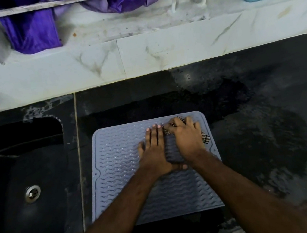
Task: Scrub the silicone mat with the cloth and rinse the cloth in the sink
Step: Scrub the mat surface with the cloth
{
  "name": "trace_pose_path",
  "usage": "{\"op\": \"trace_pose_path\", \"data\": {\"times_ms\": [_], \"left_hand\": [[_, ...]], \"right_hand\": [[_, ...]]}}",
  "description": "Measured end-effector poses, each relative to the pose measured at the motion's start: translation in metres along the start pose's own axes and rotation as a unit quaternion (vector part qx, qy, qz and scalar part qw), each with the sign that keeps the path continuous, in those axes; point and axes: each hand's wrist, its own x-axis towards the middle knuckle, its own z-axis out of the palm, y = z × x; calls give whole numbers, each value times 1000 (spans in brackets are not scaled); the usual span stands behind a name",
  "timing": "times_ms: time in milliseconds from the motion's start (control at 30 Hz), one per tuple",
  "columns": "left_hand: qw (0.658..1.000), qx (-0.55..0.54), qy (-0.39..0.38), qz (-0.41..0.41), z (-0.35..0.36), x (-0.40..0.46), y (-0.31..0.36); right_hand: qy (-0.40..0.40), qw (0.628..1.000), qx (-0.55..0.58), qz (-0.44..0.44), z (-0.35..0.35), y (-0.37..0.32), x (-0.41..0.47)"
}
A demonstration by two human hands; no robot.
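Head camera looks down on a grey silicone mat (130, 179) that lies flat on the dark, wet counter (258, 121), just beside the black sink (18, 174) at your left side. Your left hand (153, 152) rests flat on the middle of the mat with straight fingers, so it only presses and holds nothing. Your right hand (188, 137) has curled fingers and grips the checked cloth (206, 137), which is bunched under the palm near the far right corner of the mat; only small parts of the cloth show beside the hand.

I judge that you are in the scrubbing step and that the rinse is not yet done. To do it well, keep the left palm pressing down, because a silicone mat on a wet counter probably slides easily. Push the cloth along the wavy ridges and also across them, so the dirt in the grooves comes out. Work in rows from the far edge toward you, and do not forget the raised rim and the corners.

Keep the cloth gathered in the fingers, so that it does not unfold and drag. When it looks dirty, carry it left to the sink, over the drain (32, 193). Whether water runs there I cannot tell.
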Motion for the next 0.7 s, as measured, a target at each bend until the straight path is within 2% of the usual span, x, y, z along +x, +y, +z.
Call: {"op": "trace_pose_path", "data": {"times_ms": [133,333,700], "left_hand": [[999,32,21,-10,2,1,-4],[997,68,5,-29,-5,4,3],[995,94,-9,-42,-10,5,9]], "right_hand": [[12,1000,-18,1,-1,11,1],[-2,998,-20,64,-8,43,1],[23,991,-71,108,-23,78,-13]]}}
